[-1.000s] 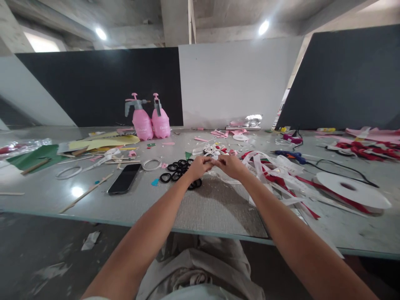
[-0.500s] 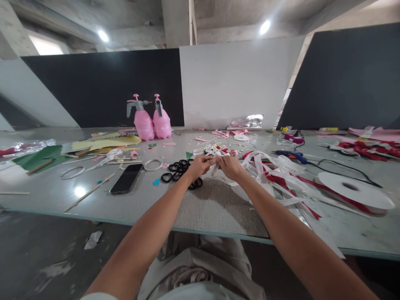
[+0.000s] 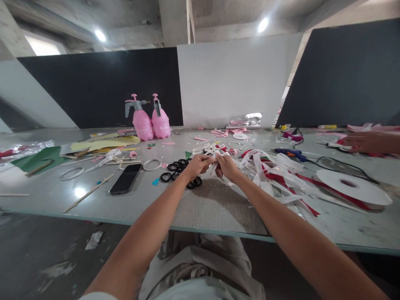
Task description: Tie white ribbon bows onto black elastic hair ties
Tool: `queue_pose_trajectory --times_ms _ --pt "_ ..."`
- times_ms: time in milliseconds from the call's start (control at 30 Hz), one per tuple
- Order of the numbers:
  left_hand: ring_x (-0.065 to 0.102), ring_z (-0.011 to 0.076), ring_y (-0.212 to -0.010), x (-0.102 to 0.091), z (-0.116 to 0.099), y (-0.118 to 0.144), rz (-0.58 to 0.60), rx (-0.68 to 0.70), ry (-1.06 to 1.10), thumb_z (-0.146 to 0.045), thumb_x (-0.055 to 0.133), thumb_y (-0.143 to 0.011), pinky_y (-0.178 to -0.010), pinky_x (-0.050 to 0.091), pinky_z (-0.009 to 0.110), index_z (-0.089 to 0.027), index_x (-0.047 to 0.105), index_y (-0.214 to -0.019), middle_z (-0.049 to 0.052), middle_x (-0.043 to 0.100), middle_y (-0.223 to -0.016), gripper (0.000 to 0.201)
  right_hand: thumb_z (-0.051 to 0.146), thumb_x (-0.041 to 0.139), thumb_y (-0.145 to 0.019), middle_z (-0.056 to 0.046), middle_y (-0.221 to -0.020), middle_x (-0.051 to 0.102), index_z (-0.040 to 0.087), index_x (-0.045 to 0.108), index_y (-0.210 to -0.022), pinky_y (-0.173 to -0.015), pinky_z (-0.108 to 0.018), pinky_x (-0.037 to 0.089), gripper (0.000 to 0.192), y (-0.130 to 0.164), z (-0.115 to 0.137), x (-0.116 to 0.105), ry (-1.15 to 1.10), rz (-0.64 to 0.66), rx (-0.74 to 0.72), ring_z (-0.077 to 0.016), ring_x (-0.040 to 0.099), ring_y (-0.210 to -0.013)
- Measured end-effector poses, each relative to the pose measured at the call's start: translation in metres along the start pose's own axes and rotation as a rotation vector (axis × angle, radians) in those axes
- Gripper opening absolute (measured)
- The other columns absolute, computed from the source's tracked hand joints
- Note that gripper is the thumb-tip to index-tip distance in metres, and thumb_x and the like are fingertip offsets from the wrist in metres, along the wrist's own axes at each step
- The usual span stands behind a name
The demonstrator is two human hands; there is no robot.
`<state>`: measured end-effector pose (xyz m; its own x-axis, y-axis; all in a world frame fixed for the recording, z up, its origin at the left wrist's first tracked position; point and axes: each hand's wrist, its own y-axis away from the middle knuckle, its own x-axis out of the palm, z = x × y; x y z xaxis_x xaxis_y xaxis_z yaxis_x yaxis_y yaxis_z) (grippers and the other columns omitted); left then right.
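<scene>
Both of my hands meet over the table, pinching a white printed ribbon (image 3: 212, 169) between them. My left hand (image 3: 199, 166) has its thumb and fingers closed on one side of it. On the other side, the fingers of my right hand (image 3: 227, 167) are curled shut on the same ribbon. Part of the ribbon hangs below the fingertips; the rest is hidden by the hands. Black hair ties (image 3: 175, 170) lie in a heap beside and under my left hand. To the right of my right hand spreads a tangle of white and red ribbons (image 3: 283, 168).
A phone (image 3: 126, 179) and a thin stick (image 3: 89, 193) lie at left. Two pink spray bottles (image 3: 143, 125) stand behind. At right are a blue glue gun (image 3: 290, 154) with its cord and a white ribbon spool (image 3: 353, 187). Another person's hand (image 3: 371, 143) reaches in at far right.
Another person's hand has come in over the red and white ribbons at far right. My right fingers have shifted slightly on the white ribbon; the view has moved a little.
</scene>
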<state>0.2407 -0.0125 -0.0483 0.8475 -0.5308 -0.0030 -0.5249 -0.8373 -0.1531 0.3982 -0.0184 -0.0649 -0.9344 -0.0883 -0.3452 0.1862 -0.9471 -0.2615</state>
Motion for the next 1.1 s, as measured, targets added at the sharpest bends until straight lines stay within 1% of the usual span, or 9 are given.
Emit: queue_pose_trajectory --times_ms 100,200,300,400,467,567,733,900,1100 --pt "0.014 0.0026 -0.042 0.0 0.002 0.0 -0.007 0.002 -0.024 -0.057 0.071 -0.07 -0.042 0.011 0.02 -0.012 0.064 -0.082 -0.011 0.022 -0.049 0.048 0.054 0.023 -0.096 -0.002 -0.031 0.041 0.023 0.039 -0.038 -0.042 -0.025 0.032 0.068 0.0 0.001 0.0 0.024 -0.004 0.009 -0.0107 0.04 -0.031" --pt "0.015 0.0034 -0.042 0.0 0.005 -0.002 -0.035 0.031 -0.096 -0.059 0.068 -0.072 -0.043 0.011 0.021 -0.012 0.066 -0.082 -0.01 0.022 -0.049 0.048 0.053 0.026 -0.096 -0.003 -0.038 0.049 0.021 0.046 -0.045 -0.05 -0.025 0.036 0.064 -0.001 0.002 -0.004 0.181 -0.068 -0.081 -0.0118 0.047 -0.039" --pt "0.021 0.0044 -0.044 -0.002 0.01 -0.007 -0.156 0.095 -0.22 -0.06 0.066 -0.073 -0.045 0.015 0.022 -0.012 0.068 -0.082 -0.008 0.028 -0.048 0.049 0.048 0.036 -0.095 -0.004 -0.06 0.063 0.018 0.061 -0.073 -0.057 -0.025 0.038 0.045 -0.003 0.003 -0.011 0.309 -0.249 -0.227 -0.0149 0.057 -0.056" --pt "0.027 0.0057 -0.047 -0.007 0.014 -0.012 -0.288 0.141 -0.312 -0.059 0.065 -0.073 -0.047 0.02 0.022 -0.011 0.071 -0.086 -0.007 0.032 -0.048 0.05 0.04 0.043 -0.092 -0.005 -0.073 0.067 0.017 0.064 -0.093 -0.062 -0.025 0.041 0.032 -0.005 0.005 -0.017 0.326 -0.388 -0.281 -0.0166 0.061 -0.067" --pt "0.029 0.0063 -0.047 -0.01 0.016 -0.015 -0.329 0.158 -0.347 -0.057 0.063 -0.075 -0.048 0.022 0.022 -0.011 0.072 -0.088 -0.006 0.035 -0.048 0.049 0.037 0.047 -0.089 -0.005 -0.071 0.067 0.016 0.066 -0.088 -0.062 -0.025 0.041 0.028 -0.005 0.006 -0.019 0.33 -0.397 -0.279 -0.0166 0.061 -0.066" --pt "0.031 0.0069 -0.048 -0.013 0.017 -0.015 -0.355 0.183 -0.367 -0.053 0.063 -0.077 -0.049 0.024 0.022 -0.011 0.072 -0.088 -0.006 0.038 -0.049 0.045 0.035 0.052 -0.086 -0.005 -0.066 0.067 0.016 0.069 -0.079 -0.06 -0.025 0.04 0.026 -0.005 0.008 -0.02 0.368 -0.328 -0.271 -0.0158 0.06 -0.062" --pt "0.034 0.0079 -0.051 -0.012 0.016 -0.014 -0.355 0.209 -0.389 -0.049 0.061 -0.079 -0.05 0.027 0.022 -0.011 0.072 -0.085 -0.004 0.042 -0.053 0.04 0.036 0.054 -0.084 -0.005 -0.065 0.068 0.016 0.072 -0.079 -0.058 -0.024 0.037 0.028 -0.005 0.009 -0.019 0.428 -0.22 -0.23 -0.0154 0.059 -0.06" --pt "0.034 0.0082 -0.052 -0.008 0.011 -0.011 -0.328 0.239 -0.45 -0.048 0.06 -0.08 -0.053 0.029 0.022 -0.011 0.074 -0.084 -0.004 0.042 -0.053 0.04 0.041 0.054 -0.084 -0.004 -0.064 0.068 0.016 0.073 -0.079 -0.056 -0.024 0.035 0.031 -0.004 0.011 -0.019 0.45 -0.224 -0.227 -0.0143 0.057 -0.057" --pt "0.05 0.0127 -0.063 -0.002 0.009 -0.009 -0.282 0.266 -0.569 -0.05 0.058 -0.082 -0.062 0.037 0.022 -0.011 0.075 -0.083 -0.001 0.056 -0.059 0.042 0.029 0.053 -0.078 -0.004 -0.058 0.063 0.016 0.067 -0.063 -0.056 -0.025 0.031 0.024 -0.008 0.002 -0.019 0.647 -0.249 -0.274 -0.0136 0.053 -0.056"
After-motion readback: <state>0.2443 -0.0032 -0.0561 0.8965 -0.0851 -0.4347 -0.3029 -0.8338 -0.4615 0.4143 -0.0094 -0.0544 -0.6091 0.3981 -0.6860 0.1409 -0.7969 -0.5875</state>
